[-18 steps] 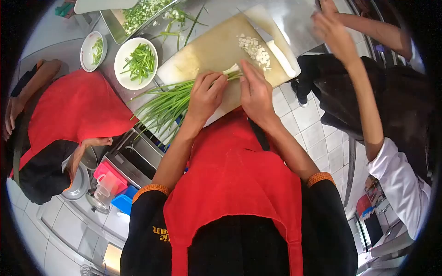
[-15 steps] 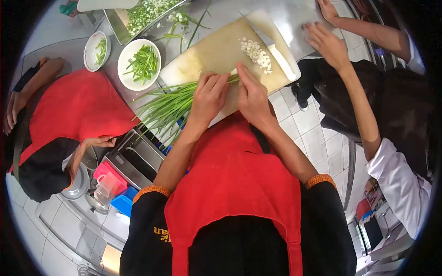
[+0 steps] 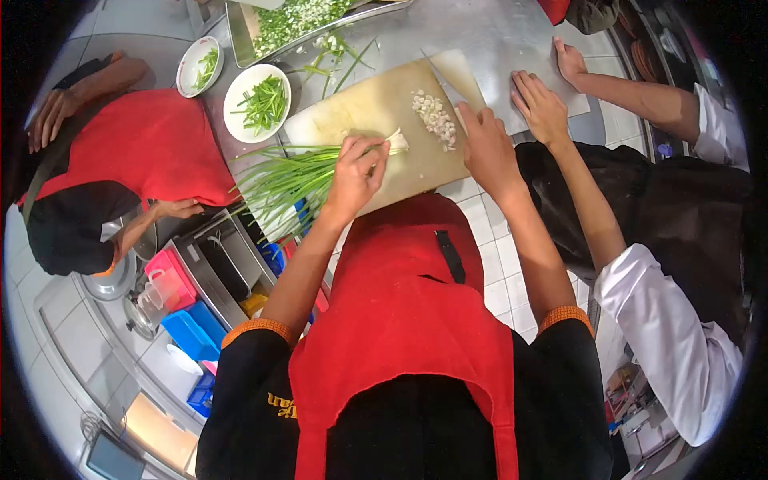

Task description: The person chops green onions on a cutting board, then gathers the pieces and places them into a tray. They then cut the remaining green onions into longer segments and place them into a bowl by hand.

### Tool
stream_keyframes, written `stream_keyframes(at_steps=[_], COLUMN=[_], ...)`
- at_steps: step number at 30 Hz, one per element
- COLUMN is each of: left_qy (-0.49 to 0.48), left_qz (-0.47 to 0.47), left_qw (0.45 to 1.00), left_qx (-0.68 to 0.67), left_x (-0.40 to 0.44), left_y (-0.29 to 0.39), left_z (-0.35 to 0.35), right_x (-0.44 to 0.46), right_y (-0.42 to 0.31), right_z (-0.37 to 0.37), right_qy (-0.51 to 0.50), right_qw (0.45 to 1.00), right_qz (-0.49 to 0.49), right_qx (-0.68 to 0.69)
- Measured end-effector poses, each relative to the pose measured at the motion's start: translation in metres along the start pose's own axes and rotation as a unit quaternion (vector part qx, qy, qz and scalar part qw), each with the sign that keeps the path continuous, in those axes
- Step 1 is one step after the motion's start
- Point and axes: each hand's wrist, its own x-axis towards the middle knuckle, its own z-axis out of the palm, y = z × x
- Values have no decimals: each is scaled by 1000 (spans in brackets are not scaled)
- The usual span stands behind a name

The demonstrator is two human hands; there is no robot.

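My left hand [image 3: 358, 172] is closed around a bunch of spring onions [image 3: 300, 180]. Their white root ends poke out to the right of my fingers, over the cutting board [image 3: 360, 104], and the long green leaves spread left past the board's edge. At the right side of the board, my right hand [image 3: 490, 152] is closed on the handle of a knife [image 3: 454, 82]. The handle is mostly hidden by my fingers, and the blade points away from me. Between my hands lies a small pile of chopped white pieces [image 3: 434, 116].
A white bowl of cut green stalks [image 3: 228, 108] and a smaller bowl [image 3: 182, 80] stand left of the board. Behind is a metal tray [image 3: 240, 44] of chopped greens. One person in a red apron is at left; another person's hands [image 3: 544, 108] rest on the table at right.
My right hand has left the spring onions' root ends and moved right onto the knife handle. My left hand still holds the bunch. The camera view has shifted slightly.
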Motion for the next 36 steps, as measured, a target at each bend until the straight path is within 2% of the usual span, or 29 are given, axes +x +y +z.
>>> stream_keyframes(at_steps=[2,6,8,9,11,12,15,19,29,32,36], left_qy=[23,2,-19,-46,-59,-64,-69,-66,-28,-12,-8], left_qz=[-15,23,42,67,78,84,85,76,47,12,35], left_qw=[1000,997,995,992,992,993,994,995,998,996,996], left_qx=[5,77,85,92,82,62,26,13,-39,-85,-80], left_x=[-1,-3,2,6,9,10,13,12,7,6,4], left_y=[1,-4,-5,-5,-5,-6,-10,-12,-23,-24,-26], left_z=[1,3,-1,-4,-5,-5,-3,-1,7,7,7], right_x=[4,6,-5,-11,-28,-32,-49,-57,-60,-60,-61], right_y=[9,-8,-15,-19,-30,-44,-59,-79,-81,-85,-89], right_z=[12,-4,-12,-8,6,-4,18,23,45,48,54], right_qy=[46,7,-16,-18,5,-60,-49,-111,-73,-63,-55], right_qw=[998,1000,994,995,979,969,973,967,968,975,987], right_qz=[-32,6,6,5,-7,25,70,142,117,131,109], right_qx=[9,22,104,103,206,239,216,179,209,171,105])
